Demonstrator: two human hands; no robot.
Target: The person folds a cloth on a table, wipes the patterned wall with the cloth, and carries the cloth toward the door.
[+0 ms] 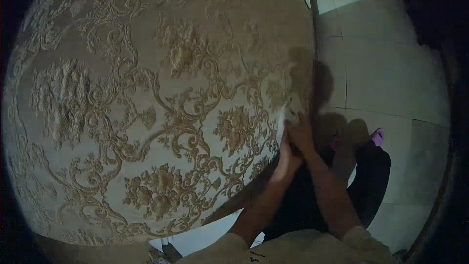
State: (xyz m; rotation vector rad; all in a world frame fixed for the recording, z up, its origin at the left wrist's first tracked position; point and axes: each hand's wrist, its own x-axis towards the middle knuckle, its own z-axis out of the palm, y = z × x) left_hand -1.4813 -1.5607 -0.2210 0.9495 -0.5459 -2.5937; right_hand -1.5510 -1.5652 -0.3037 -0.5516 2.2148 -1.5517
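A large surface covered in patterned fabric [161, 146], with raised floral scrolls, fills the left and centre of the head view. Both hands meet at its right edge. My left hand [287, 159] lies beside and partly beneath my right hand [302, 134], at a bunched pale part of the cloth [291, 112]. The fingers overlap and lie partly in shadow, so it is unclear how each one grips the cloth.
Pale floor tiles [381, 73] run along the right. My bent leg in dark trousers [372, 179] and a pink piece of footwear [379, 136] are beside the fabric's edge. A white surface [212, 233] shows below the fabric at the bottom.
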